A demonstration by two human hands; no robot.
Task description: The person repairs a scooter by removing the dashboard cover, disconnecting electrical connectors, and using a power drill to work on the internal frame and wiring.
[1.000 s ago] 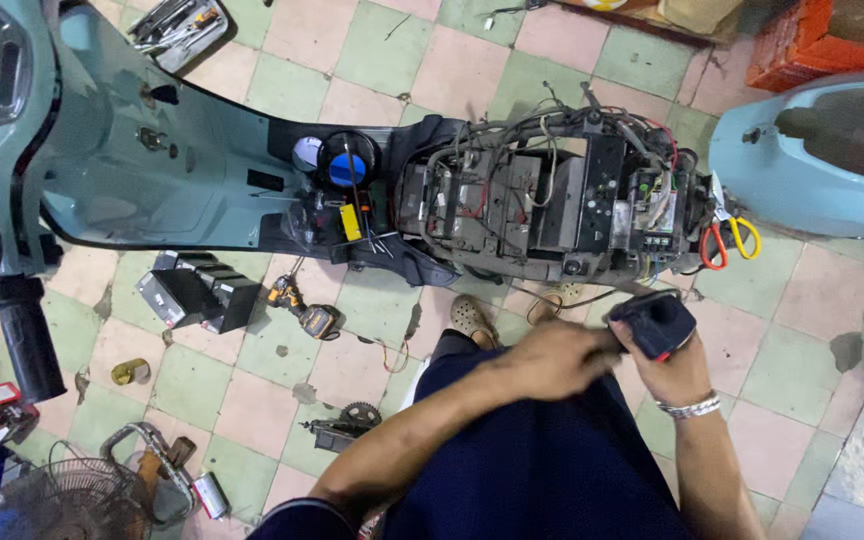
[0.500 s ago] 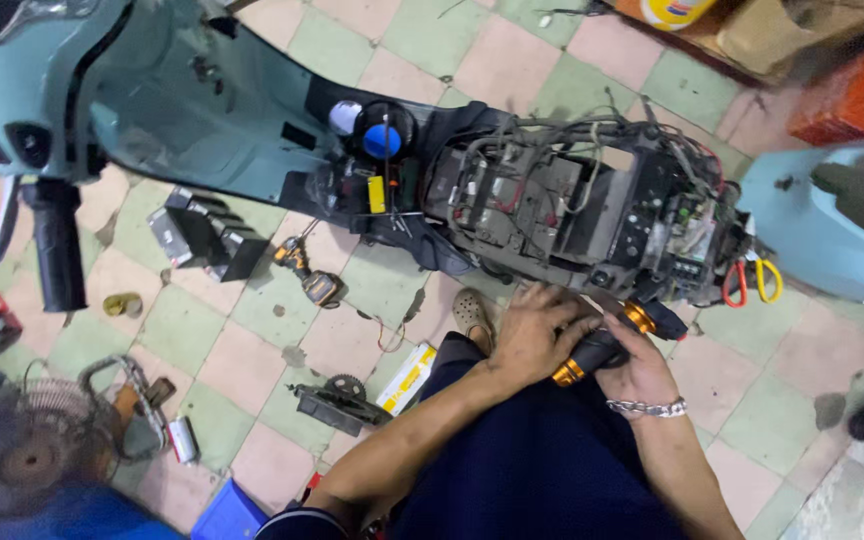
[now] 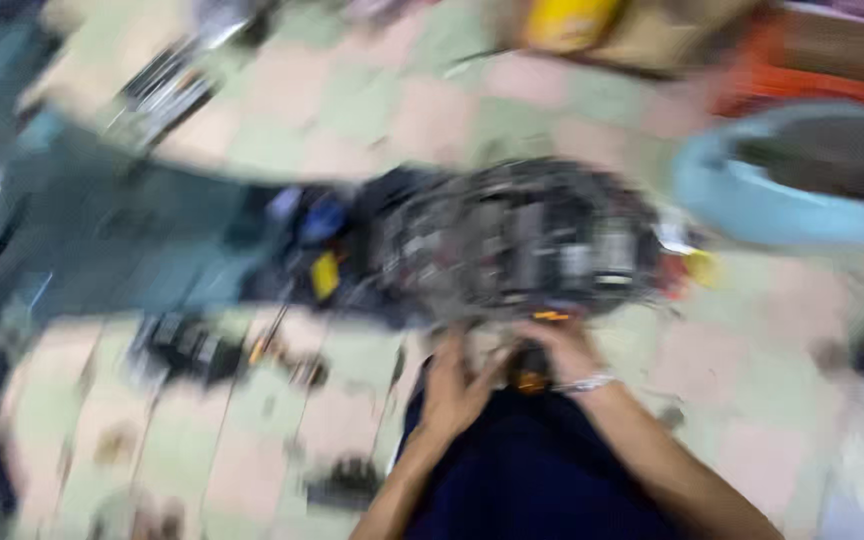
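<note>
The picture is heavily smeared by head motion, so only coarse shapes can be read. At far left lies the pale blue-green scooter body (image 3: 102,240), stretching across a floor (image 3: 282,420) of pink and green tiles. Small dark parts (image 3: 187,345) lie scattered on the tiles below it. In the middle sits the exposed tangle of wires and boxes (image 3: 512,240) of the scooter's open frame, with a blue cap (image 3: 324,218) and a yellow tag (image 3: 325,275) at its left end.

Just below that tangle, the left hand (image 3: 452,390) and the right hand (image 3: 567,355) meet close together over the lap, in dark blue trousers (image 3: 532,470). Between them is a small dark tool with orange trim (image 3: 530,375). The right hand, with a bracelet at the wrist, seems closed around it; whether the left hand grips it or only rests against it cannot be told. The tool appears to stand roughly upright in the picture, its upper end toward the wiring directly above, touching or nearly so. The right hand is the nearer to the wiring.

At far right lies a separate pale blue panel (image 3: 792,190).
</note>
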